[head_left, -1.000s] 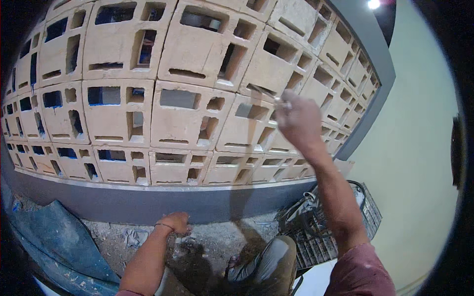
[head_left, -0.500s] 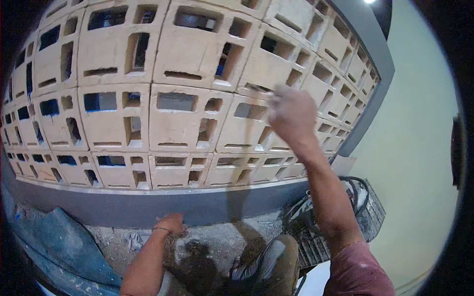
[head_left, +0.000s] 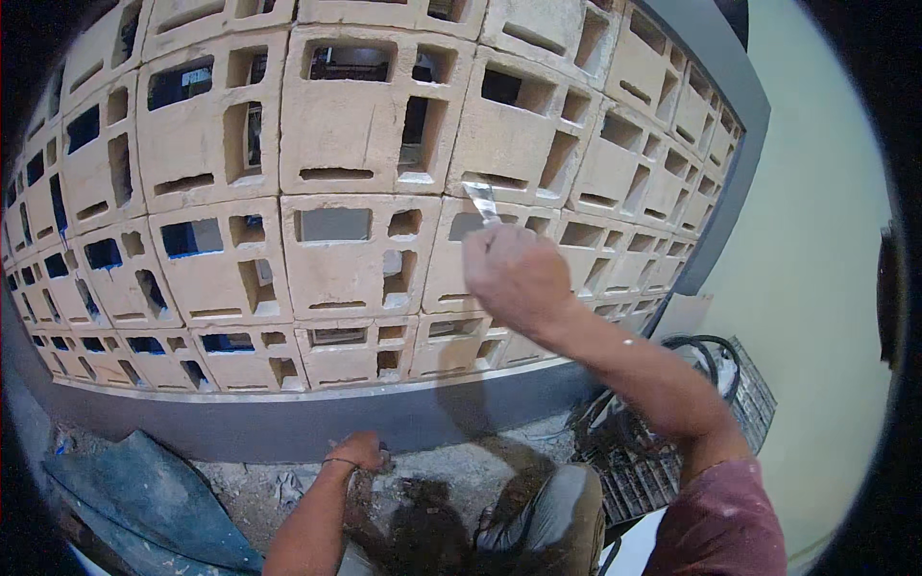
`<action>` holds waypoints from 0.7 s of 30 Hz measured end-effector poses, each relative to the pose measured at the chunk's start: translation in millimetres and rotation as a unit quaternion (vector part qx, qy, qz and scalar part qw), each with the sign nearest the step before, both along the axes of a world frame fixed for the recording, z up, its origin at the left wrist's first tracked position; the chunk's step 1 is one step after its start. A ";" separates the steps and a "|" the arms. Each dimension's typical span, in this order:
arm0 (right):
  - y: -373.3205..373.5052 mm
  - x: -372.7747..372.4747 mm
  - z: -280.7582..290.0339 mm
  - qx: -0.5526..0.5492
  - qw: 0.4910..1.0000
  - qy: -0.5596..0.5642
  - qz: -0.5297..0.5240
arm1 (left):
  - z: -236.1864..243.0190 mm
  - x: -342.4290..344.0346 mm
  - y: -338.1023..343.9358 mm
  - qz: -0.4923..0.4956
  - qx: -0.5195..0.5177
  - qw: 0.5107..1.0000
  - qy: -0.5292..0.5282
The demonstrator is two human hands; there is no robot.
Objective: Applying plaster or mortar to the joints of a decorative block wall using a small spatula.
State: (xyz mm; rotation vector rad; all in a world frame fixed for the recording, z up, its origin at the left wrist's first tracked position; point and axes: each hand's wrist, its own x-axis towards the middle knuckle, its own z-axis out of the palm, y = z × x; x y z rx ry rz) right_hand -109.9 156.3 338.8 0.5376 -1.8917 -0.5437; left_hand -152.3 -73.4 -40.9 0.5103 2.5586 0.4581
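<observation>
Right hand point(head_left: 519, 278) grips scraper point(head_left: 483, 204) at block wall point(head_left: 341, 134), twelve o'clock; done versus remaining areas unclear. Left hand point(head_left: 359, 450), seven o'clock: grip unclear.

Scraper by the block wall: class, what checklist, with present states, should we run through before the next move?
1. Scraper gripped in the right hand: ok.
2. Blade pointing up, away from the fingers: ok.
3. Blade touching the block wall: cannot tell.
4. Left hand away from the blade: ok, low by the grey base.
5. Left hand's grip: cannot tell.
6. Ground free of debris: not ok.
</observation>
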 end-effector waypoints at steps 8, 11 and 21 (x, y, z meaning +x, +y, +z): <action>76.1 14.0 18.3 0.022 0.998 -0.053 -0.035 | -38.8 -19.1 -19.0 -0.144 -0.104 0.982 -0.064; 65.0 43.2 -4.6 -0.134 0.986 -0.086 0.052 | -44.9 -3.8 -31.4 -0.010 -0.052 0.999 0.000; 85.9 45.1 -54.8 -0.326 0.931 -0.153 0.062 | -8.6 42.2 33.0 -0.073 -0.041 0.996 0.006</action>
